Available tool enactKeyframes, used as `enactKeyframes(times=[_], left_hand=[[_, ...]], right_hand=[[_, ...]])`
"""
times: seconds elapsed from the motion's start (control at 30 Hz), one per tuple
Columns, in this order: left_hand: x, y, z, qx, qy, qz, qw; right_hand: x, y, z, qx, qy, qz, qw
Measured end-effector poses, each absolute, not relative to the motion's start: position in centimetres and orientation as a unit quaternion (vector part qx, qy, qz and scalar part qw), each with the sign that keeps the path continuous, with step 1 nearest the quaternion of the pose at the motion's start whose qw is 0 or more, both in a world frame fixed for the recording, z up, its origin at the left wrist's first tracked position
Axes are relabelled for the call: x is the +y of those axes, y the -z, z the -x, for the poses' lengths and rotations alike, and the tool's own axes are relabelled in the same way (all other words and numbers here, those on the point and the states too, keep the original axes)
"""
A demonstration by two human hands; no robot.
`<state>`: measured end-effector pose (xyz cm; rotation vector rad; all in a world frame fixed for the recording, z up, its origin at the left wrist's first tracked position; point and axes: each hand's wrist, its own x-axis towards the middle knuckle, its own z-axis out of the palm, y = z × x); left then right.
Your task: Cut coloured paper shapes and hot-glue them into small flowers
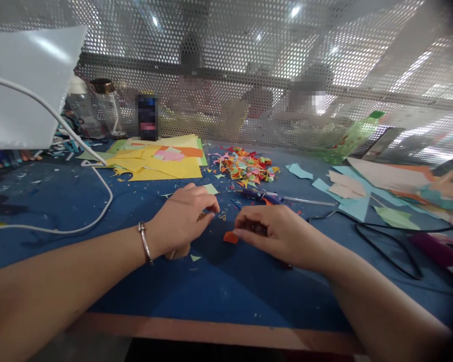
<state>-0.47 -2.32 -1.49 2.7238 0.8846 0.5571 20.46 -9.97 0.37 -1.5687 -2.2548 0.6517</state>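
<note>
My right hand (pixel 275 229) pinches a small orange piece of paper (pixel 231 237) at its fingertips, low over the blue table mat. Facing it from the left, my left hand (pixel 191 213) wears a silver bracelet at the wrist. Its fingers are loosely bent, thumb and forefinger slightly apart, and nothing shows between them. A tan shape (pixel 178 251) under the left palm cannot be made out. Behind my right hand lie blue-handled scissors (pixel 251 193), partly covered. A small pale green paper scrap (pixel 195 258) is on the mat between my arms.
A heap of colourful paper bits (pixel 245 166) sits at the back middle. Yellow sheets (pixel 166 168) are at the left, light blue paper (pixel 353 206) at the right. A white cable (pixel 107 201) and a black cable (pixel 377 251) cross the mat. A perforated metal screen (pixel 226 115) stands behind.
</note>
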Motion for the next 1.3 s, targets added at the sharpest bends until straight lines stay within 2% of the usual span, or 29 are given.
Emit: enactKeyframes(times=[0.27,0.93,1.3], left_hand=[[-2.2,2.4,-0.5,0.322,-0.189,-0.923,0.091],[-1.8,2.5,-0.8,0.317,-0.171,-0.927,0.105],[-1.8,1.4,-0.2,0.184,-0.238,-0.954,0.017]], right_hand=[[-9.9,-0.3,-20.9,-0.753,-0.181,0.587,0.238],[-9.5,0.1,-21.0,-0.748,-0.171,0.604,0.213],[-9.2,0.3,-20.9,-0.742,-0.188,0.585,0.269]])
